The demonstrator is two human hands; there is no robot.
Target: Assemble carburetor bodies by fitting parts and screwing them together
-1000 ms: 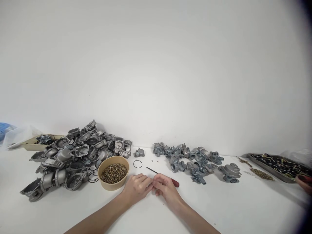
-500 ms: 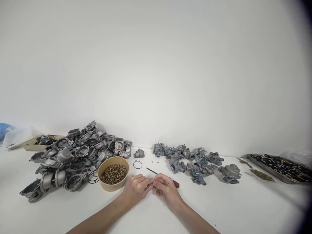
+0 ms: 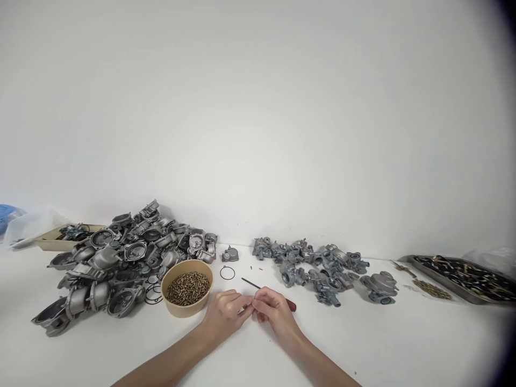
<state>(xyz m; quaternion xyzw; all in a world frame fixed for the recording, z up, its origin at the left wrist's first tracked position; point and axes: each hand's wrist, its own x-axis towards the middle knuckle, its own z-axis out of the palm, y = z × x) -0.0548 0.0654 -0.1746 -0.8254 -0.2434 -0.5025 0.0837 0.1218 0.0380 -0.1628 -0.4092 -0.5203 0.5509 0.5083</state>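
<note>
left hand (image 3: 226,313) touches right hand (image 3: 274,313) near one screwdriver (image 3: 291,305).

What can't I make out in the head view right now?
All in the head view:
Anything between the left hand and right hand: hidden by their fingers.
Red-handled tool: the right hand hides its middle.
Metal tray: right end cut off by the picture's edge.
Tiny reddish bit beyond the tool: too small to identify.
</note>
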